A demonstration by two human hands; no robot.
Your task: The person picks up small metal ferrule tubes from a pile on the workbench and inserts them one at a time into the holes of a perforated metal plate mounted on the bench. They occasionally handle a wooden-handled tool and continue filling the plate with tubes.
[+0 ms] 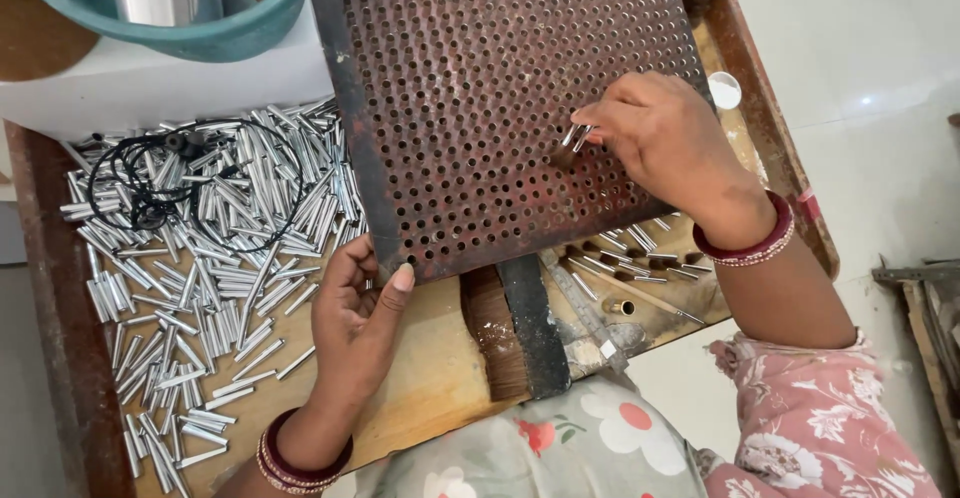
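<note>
Your left hand [355,323] pinches the lower edge of the rusty brown perforated metal plate [500,88], thumb on top, propping it tilted above the wooden tray [430,378]. Your right hand [660,138] grips a few short silver metal tubes [575,138] against the holes. They look light, stiff and slippery; take them by the sides. More lie heaped at left [210,258]. No labels show.

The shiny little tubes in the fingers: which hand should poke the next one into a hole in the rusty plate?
Probably the right hand. It holds a few metal tubes right against the perforated plate, while the left hand grips the plate's lower edge.
</note>
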